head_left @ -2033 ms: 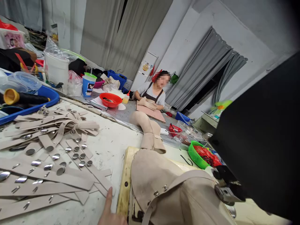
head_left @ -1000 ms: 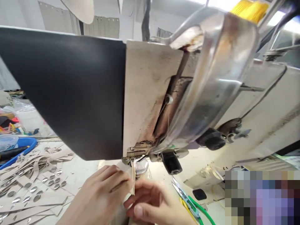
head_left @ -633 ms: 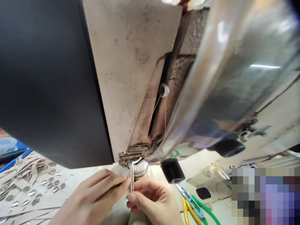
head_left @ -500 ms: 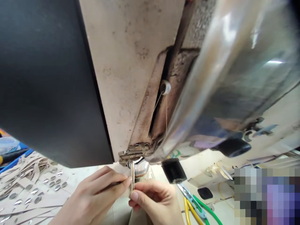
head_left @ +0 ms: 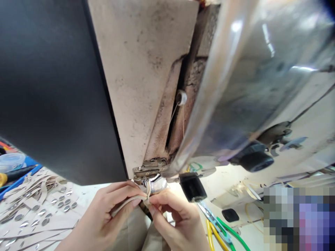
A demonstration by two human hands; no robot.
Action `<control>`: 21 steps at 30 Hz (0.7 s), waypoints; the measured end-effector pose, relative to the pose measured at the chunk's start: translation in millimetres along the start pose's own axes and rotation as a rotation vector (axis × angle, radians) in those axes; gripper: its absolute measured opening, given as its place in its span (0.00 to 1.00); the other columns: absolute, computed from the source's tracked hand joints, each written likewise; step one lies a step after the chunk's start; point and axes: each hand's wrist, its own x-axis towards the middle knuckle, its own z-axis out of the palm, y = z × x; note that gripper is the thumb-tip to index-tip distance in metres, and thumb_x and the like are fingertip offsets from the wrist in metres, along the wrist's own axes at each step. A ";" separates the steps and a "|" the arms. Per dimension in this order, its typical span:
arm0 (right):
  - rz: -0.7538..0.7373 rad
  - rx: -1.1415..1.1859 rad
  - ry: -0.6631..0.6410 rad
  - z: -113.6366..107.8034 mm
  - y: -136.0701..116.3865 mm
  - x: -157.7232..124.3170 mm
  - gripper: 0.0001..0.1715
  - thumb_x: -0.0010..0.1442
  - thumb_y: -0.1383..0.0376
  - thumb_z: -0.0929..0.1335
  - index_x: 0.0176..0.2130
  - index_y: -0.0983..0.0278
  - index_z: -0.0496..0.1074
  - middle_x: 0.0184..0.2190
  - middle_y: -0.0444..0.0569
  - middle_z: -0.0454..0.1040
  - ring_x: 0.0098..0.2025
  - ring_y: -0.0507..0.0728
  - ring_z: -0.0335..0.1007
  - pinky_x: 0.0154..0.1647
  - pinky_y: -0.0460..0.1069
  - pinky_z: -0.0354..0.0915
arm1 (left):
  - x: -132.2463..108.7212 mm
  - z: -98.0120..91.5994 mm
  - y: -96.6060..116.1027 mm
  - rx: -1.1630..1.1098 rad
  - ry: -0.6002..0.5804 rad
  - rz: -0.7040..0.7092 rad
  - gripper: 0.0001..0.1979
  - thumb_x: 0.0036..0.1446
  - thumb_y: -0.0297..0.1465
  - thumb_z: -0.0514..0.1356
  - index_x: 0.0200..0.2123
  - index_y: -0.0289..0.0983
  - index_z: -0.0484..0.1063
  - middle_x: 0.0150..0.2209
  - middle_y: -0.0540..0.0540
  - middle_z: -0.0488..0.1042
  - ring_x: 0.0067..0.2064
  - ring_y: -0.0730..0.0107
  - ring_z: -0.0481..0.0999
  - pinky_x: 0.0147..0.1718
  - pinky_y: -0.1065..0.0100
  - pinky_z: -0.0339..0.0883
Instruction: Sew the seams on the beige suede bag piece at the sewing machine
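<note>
My left hand [head_left: 104, 218] and my right hand [head_left: 175, 221] meet just below the foot of a sewing machine [head_left: 154, 104]. Both pinch a thin beige leather strap [head_left: 128, 203], folded on edge, and hold it up against the shiny metal presser part [head_left: 156, 183]. The left fingers close along the strap's length. The right thumb and forefinger grip its end right under the needle area. A thread [head_left: 183, 122] runs down from a white guide on the machine head. More beige leather lies below my hands.
The machine head fills most of the view, with a black panel [head_left: 52, 87] at the left. Beige straps with silver studs [head_left: 34, 214] lie at the lower left beside a blue tray [head_left: 19, 176]. Green and yellow handled snips [head_left: 217, 230] lie at the right.
I looked from the worktable and a seated person to close under the machine head. Both hands came together on the strap and raised its edge closer to the presser part.
</note>
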 end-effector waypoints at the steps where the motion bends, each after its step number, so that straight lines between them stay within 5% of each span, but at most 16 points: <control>1: 0.012 0.019 -0.003 0.3 -0.6 -0.1 0.05 0.58 0.67 0.69 0.33 0.61 0.78 0.27 0.43 0.74 0.28 0.51 0.69 0.30 0.45 0.65 | -0.4 0.9 0.5 0.001 0.011 0.001 0.11 0.65 0.29 0.58 0.47 0.49 0.73 0.41 0.55 0.78 0.45 0.82 0.81 0.43 0.89 0.70; 6: 0.069 0.079 0.005 1.6 -6.8 0.6 0.05 0.58 0.66 0.70 0.32 0.61 0.78 0.26 0.42 0.74 0.27 0.50 0.68 0.29 0.43 0.63 | 2.2 3.9 1.6 0.002 0.050 0.035 0.08 0.62 0.26 0.61 0.40 0.46 0.75 0.35 0.58 0.78 0.35 0.85 0.80 0.38 0.89 0.70; 15: 0.186 0.147 -0.013 1.1 -9.2 -3.8 0.06 0.57 0.63 0.73 0.33 0.63 0.80 0.27 0.45 0.76 0.28 0.50 0.69 0.29 0.43 0.63 | 4.7 3.7 4.8 0.141 0.135 0.183 0.09 0.63 0.23 0.58 0.38 0.41 0.77 0.35 0.55 0.79 0.36 0.85 0.79 0.41 0.88 0.69; 21: 0.407 0.206 -0.224 -12.5 -8.6 8.9 0.24 0.59 0.46 0.73 0.38 0.66 0.78 0.18 0.40 0.67 0.17 0.47 0.63 0.18 0.40 0.57 | 3.9 4.5 2.9 0.080 0.131 0.086 0.07 0.61 0.26 0.62 0.38 0.43 0.78 0.35 0.56 0.79 0.35 0.84 0.79 0.38 0.87 0.71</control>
